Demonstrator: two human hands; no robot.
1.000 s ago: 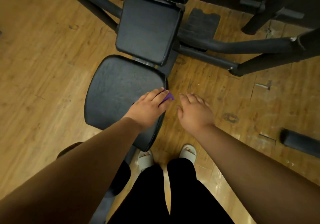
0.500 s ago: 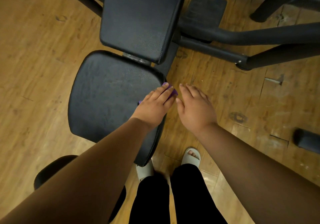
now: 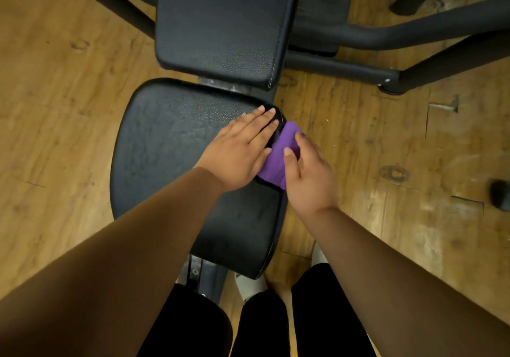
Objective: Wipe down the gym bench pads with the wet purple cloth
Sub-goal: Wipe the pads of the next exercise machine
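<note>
Reference for all positions is the black seat pad [image 3: 171,158] of the gym bench. The purple cloth [image 3: 277,158] lies draped over the seat pad's right edge, towards its far right corner, partly on the top surface and partly over the side. The left hand [image 3: 240,152] rests flat on the seat pad's top, just inside that corner. Its fingers are straight and grip nothing, and its thumb side covers the cloth's left margin. The right hand [image 3: 310,177] sits just off the seat pad's right edge and grips the cloth from the outer side with thumb and curled fingers. How far the remaining fingers wrap under the cloth cannot be told. The backrest pad [image 3: 220,25] stands directly beyond the seat pad's far edge. Black frame tubes [image 3: 414,36] run to the far right of the seat pad. On both sides of the seat pad lies wooden floor [image 3: 55,94]. Black trousers [image 3: 262,326] and a white slipper [image 3: 249,285] show at the seat pad's near end.
</note>
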